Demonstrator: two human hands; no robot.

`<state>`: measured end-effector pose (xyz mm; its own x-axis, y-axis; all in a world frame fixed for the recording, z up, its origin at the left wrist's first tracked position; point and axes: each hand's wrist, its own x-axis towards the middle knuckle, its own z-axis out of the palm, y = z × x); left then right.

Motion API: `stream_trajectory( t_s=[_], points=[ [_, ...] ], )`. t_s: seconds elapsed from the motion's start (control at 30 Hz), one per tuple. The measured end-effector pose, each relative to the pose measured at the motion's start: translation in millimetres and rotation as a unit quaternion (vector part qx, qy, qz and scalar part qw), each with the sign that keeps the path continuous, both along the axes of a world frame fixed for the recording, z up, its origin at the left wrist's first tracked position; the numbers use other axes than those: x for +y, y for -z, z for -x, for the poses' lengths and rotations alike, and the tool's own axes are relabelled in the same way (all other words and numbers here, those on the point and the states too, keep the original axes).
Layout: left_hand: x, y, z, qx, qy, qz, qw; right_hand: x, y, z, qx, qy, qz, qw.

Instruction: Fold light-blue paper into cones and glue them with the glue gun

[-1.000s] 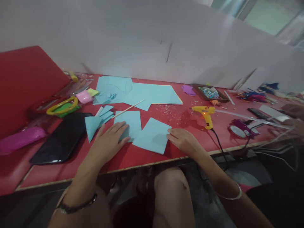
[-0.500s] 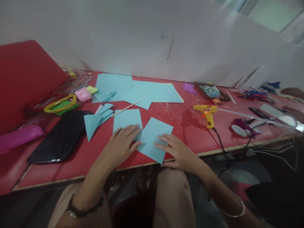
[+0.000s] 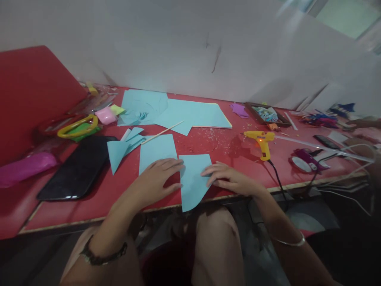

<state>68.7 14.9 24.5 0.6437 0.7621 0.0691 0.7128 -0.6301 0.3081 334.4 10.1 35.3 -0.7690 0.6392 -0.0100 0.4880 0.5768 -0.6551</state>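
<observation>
Sheet: the blue sheet (image 3: pixel 193 178) lies between the 2 hands, its lower corner jutting past the table's (image 3: pixel 229 153) near edge.
Left hand: this hand (image 3: pixel 162 174) is spread palm down, fingertips and thumb at the sheet's left edge.
Right hand: fingers of this hand (image 3: pixel 224 178) rest over the sheet's right edge; whether they pinch it, I can't tell.
Other sheet: a 2nd blue square (image 3: pixel 157 151) lies partly under the left hand.
Stick: a thin stick (image 3: pixel 163 132) slants just beyond, towards the table's far edge.
</observation>
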Motion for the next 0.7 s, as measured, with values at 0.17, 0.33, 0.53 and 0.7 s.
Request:
stream_trajectory(
  t_s=[0.17,0.33,0.53,0.7],
  points=[
    [-1.6,0.9,-1.1,0.007,-0.001,0.007,1.000,13.1,-2.9,10.0,0.033,0.015,0.003,0.999],
    [-1.3,3.3,-0.6,0.013,-0.005,0.009,1.000,25.3,7.4,34.6,0.033,0.050,-0.080,0.995],
    [-4.7,8.8,-0.2,0.012,0.000,0.001,1.000,31.3,12.0,51.1,0.001,0.071,-0.135,0.988],
    [-11.5,10.1,-10.5,-0.010,-0.053,-0.032,0.998,27.3,14.7,51.1,0.010,0.112,-0.141,0.984]
  ],
)
